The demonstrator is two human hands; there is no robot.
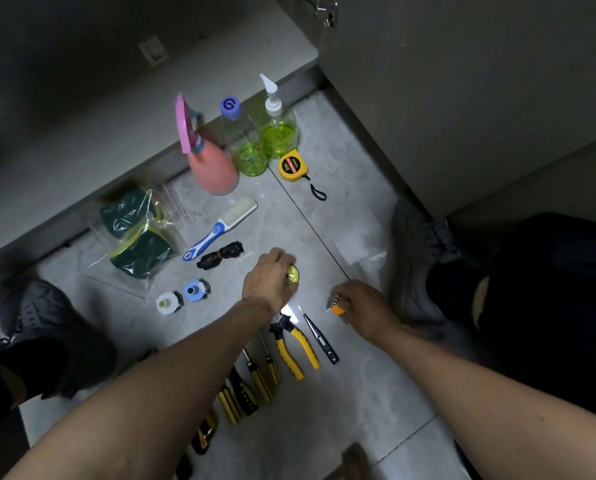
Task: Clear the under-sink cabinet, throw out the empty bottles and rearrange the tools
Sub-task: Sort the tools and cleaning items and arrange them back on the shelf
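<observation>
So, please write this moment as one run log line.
left hand: grips round yellow-green object | right hand: holds orange-clipped hex key set

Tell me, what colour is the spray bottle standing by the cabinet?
The spray bottle has a salmon-pink body and a brighter pink trigger; the head view shows it clearly.

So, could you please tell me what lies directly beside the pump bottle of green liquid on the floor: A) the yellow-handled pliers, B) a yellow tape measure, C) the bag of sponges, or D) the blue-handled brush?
B: the yellow tape measure lies right at the base of the pump bottle, while the other items lie farther off.
</observation>
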